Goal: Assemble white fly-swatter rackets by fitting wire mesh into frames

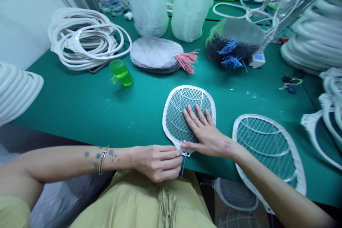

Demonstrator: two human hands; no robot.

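Note:
A white mosquito-swatter head point(166, 119) with a metal mesh lies on the table near its front edge. My right hand point(204, 133) rests flat on the mesh, fingers spread, its thumb reaching to the neck. At that neck, the closed fingers of my left hand point(160, 163) pinch the lower edge of the frame; the exact point of grip is partly hidden. A thin blue wire point(184, 166) hangs down from the neck between my hands. To the right, a second swatter head point(269, 149) lies partly under my right forearm.
Behind are stacked mesh sheets with red wires point(156, 51), more mesh with blue wires point(235, 35), and a green container point(121, 72). White frames point(88, 39) pile at back left, others point(315, 32) at right. Keys point(290, 84) lie at right. Swatter heads point(236, 194) sit below the table edge.

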